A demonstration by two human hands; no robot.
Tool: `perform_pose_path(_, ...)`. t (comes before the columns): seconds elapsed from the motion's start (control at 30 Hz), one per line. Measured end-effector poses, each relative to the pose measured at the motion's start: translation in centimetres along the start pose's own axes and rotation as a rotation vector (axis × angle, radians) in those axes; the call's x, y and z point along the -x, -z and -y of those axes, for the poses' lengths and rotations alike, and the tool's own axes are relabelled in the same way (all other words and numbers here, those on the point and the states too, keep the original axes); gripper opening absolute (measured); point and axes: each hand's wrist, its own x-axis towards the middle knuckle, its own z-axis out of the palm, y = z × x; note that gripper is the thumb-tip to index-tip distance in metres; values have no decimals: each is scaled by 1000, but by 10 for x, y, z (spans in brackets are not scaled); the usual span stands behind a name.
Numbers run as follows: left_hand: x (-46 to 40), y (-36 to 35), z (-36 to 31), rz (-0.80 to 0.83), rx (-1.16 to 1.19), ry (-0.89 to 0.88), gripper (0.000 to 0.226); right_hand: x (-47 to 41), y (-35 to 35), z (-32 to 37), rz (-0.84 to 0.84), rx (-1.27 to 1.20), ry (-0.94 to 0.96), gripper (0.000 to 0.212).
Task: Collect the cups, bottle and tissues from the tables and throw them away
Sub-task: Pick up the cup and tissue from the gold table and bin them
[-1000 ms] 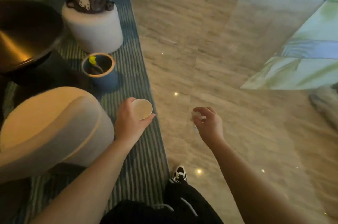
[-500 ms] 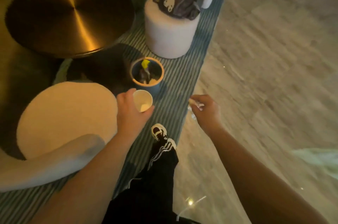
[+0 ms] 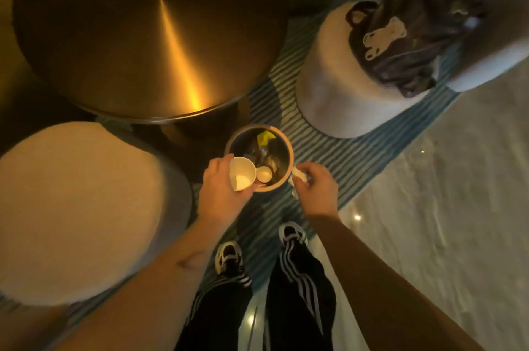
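left grip (image 3: 221, 193) holds cup (image 3: 242, 178), seemingly above bin (image 3: 287, 160).

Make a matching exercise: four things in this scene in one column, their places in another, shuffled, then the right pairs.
1. white paper cup
2. crumpled white tissue
3. dark bag with a pale bear patch
4. yellow scrap

A. on the round white stool
B. in the left hand
C. inside the tan-rimmed bin
D. in the right hand

Pairs: 1-B, 2-D, 3-A, 4-C

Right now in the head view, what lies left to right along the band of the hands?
Round pale stool → left hand holding paper cup → small cup in the bin → right hand holding tissue → bare floor.
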Motion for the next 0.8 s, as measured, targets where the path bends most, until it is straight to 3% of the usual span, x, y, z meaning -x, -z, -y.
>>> perform_pose_path(0.2,-47,-81,22,-83,15,210,82,-106,-50,-52,172,64,93,28)
perform_pose_path(0.4,-39,-120,30,-78,17,315,101,-143,-65,-81,355,234,153,44)
perform_pose_path(0.63,33,-48,1,-273,-96,491,79,-106,-26,-30,449,302,370,43)
perform_pose_path(0.8,122,34,-25,-506,-203,678,73,-37,-16,53,647,318,686,41)
